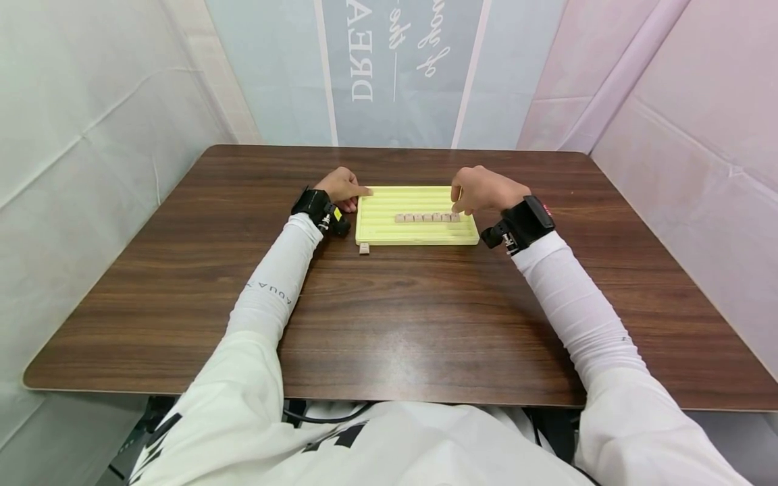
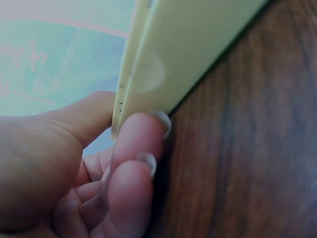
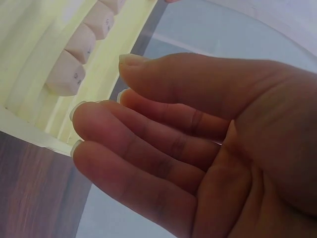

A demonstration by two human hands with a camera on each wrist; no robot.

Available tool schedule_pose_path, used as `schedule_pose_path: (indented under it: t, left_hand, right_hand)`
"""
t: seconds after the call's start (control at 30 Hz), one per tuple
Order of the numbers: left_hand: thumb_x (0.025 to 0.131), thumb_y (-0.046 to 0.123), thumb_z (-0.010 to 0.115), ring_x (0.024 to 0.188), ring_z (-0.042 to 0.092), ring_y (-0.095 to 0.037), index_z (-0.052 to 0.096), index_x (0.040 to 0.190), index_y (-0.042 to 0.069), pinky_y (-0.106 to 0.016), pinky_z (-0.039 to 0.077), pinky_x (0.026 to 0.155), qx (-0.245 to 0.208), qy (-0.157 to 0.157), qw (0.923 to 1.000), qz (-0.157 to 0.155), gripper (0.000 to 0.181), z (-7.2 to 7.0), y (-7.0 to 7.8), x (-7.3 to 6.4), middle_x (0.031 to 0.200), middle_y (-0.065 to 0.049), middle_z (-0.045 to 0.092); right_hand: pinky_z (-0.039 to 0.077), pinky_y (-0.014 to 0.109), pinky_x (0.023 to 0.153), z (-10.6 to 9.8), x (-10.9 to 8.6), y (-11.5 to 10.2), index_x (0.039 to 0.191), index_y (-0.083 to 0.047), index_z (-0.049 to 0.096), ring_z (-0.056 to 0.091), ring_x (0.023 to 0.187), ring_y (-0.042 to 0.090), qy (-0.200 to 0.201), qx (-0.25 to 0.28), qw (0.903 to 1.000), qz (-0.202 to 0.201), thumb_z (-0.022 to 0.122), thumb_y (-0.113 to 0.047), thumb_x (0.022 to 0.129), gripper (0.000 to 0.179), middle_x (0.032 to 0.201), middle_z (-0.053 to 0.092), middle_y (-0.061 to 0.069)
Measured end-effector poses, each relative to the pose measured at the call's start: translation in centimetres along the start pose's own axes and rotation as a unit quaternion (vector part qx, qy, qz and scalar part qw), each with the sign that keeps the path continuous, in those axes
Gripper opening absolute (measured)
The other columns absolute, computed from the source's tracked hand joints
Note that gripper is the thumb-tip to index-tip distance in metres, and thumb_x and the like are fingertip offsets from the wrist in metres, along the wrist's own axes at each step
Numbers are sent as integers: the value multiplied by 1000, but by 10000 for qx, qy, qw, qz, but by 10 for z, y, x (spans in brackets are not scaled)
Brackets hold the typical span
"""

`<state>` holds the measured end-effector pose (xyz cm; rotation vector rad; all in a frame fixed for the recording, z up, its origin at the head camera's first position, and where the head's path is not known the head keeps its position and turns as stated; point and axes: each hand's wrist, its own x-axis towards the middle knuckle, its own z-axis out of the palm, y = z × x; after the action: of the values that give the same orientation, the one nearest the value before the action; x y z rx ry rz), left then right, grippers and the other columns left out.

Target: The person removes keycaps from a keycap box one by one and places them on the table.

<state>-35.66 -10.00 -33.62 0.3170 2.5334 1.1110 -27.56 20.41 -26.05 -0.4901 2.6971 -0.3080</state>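
A yellow ridged keycap tray [image 1: 413, 233] lies on the table, with a row of several pale keycaps [image 1: 427, 217] standing along one of its grooves. At its left end my left hand [image 1: 342, 187] holds the tray, thumb on the upper rim and curled fingertips [image 2: 136, 131] against the side wall. Over the right end of the tray hovers my right hand [image 1: 486, 189]. Its fingers are loosely bent, thumb apart from them, with nothing between. In the right wrist view the fingertips sit near the last keycap [image 3: 67, 74] of the row, which bears small printed marks.
A single keycap [image 1: 364, 248] sits on the brown wooden table [image 1: 401, 324] by the tray's front left corner. White sheeting [image 1: 79, 169] stands at the left, more at the right, and a blue-grey lettered cloth [image 1: 407, 101] hangs behind the table.
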Motion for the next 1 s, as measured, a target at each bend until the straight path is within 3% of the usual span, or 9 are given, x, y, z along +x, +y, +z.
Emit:
schedule_pose_path:
  t: [0.33, 0.57, 0.63, 0.73, 1.0]
  left_hand:
    - [93, 33, 64, 46, 57, -8, 56, 82, 5, -24, 54, 50, -32, 12, 10000, -25, 31, 0, -2, 1, 56, 2, 57]
    - [92, 33, 65, 46, 58, -9, 57, 81, 5, -25, 54, 50, -7, 50, 10000, -51, 31, 0, -4, 7, 57, 1, 59]
    - [92, 34, 65, 46, 58, -9, 57, 82, 5, -25, 54, 50, 25, 53, 10000, -43, 32, 0, -4, 7, 57, 1, 59]
    - [92, 34, 65, 46, 58, -9, 57, 82, 5, -25, 54, 50, 26, 37, 10000, -56, 32, 0, -4, 7, 57, 1, 59]
    - [91, 34, 66, 46, 59, -9, 57, 81, 5, -25, 55, 51, 5, 41, 10000, -56, 32, 0, -4, 7, 58, 1, 59]
  right_hand:
    - [53, 34, 74, 3, 5, 1, 121, -1, 61, 68, 90, 27, -39, 0, 10000, 24, 64, -12, 91, 32, 115, 63, 18]
    - [47, 32, 71, 6, 8, 3, 117, -3, 63, 61, 87, 23, 112, -244, 9996, 9, 66, -13, 89, 30, 113, 62, 14]
    - [43, 30, 66, 8, 8, 3, 109, -5, 64, 55, 77, 20, 140, -218, 9997, -1, 66, -13, 89, 22, 101, 60, 10]
    - [33, 29, 57, 10, 10, 4, 89, -8, 58, 42, 64, 17, 110, -84, 9999, 6, 65, -12, 89, 8, 81, 45, 4]
    - [24, 28, 51, 15, 13, 5, 64, -15, 38, 27, 53, 15, 82, 114, 9999, -90, 63, -8, 89, 36, 64, 25, -2]
